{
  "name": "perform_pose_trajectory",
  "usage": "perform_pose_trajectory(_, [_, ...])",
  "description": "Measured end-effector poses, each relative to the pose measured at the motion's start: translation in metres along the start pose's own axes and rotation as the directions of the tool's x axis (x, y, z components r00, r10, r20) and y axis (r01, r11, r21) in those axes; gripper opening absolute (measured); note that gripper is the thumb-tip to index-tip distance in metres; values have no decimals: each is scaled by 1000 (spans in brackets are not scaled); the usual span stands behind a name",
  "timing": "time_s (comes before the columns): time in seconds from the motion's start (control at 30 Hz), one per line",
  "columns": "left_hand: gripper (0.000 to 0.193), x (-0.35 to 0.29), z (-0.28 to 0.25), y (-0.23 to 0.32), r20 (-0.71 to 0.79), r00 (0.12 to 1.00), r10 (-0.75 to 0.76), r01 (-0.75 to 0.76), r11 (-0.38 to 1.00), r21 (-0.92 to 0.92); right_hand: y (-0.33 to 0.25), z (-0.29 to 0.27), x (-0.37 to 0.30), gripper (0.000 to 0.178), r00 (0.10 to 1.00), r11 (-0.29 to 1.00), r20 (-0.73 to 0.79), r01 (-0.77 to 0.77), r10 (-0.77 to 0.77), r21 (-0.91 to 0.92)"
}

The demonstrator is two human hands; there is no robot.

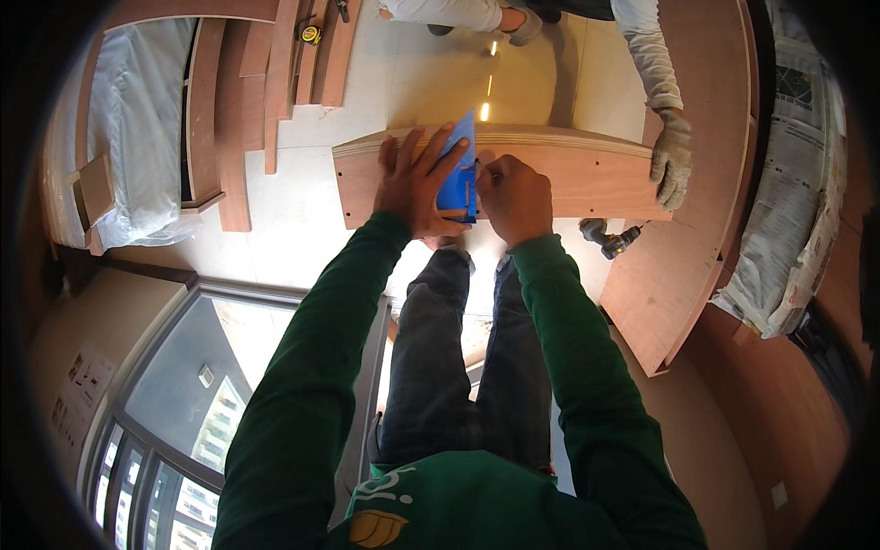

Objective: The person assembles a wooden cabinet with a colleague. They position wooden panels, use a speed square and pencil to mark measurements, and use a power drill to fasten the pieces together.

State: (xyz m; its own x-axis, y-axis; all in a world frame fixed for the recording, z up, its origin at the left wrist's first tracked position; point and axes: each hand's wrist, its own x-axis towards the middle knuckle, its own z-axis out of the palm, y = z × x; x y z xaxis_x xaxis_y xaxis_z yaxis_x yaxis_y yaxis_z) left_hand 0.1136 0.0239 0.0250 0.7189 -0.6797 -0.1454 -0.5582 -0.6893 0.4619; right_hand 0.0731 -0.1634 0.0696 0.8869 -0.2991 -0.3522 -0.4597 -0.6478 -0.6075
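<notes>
A long reddish wooden board [577, 183] with a layered plywood edge and small dark holes lies crosswise before me. On it is a blue triangular square [461, 188], its tip poking past the board's far edge. My left hand [417, 179] is open, fingers spread, pressing the square against the board. Close to the square's right side, my right hand [515, 194] is closed in a pinch; whatever it holds is hidden by the fingers. A co-worker's gloved hand [674, 158] rests on the board's right end.
A cordless drill [610, 240] lies beyond the board's near right edge, beside a large wooden panel [665, 284]. Wooden strips [280, 64] and a yellow tape measure [312, 35] are at the far left. Plastic-wrapped packages [151, 128] flank the left; a glass door [183, 367] stands near left.
</notes>
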Motion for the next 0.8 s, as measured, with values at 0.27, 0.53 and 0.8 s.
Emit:
perform_pose_trajectory(0.27, [135, 4, 0, 1, -27, 999, 16, -17, 1000, -10, -1, 13, 24, 17, 991, 990, -133, 40, -23, 132])
perform_pose_trajectory(0.53, [137, 1, -2, -1, 16, 1000, -3, 3, 1000, -1, -1, 9, 13, 16, 985, 993, -173, 35, -14, 114])
perform_pose_trajectory(0.8, [133, 1, -1, -1, 18, 1000, -5, 6, 1000, -26, -5, 8, 3, 16, 999, 998, -33, 15, -13, 60])
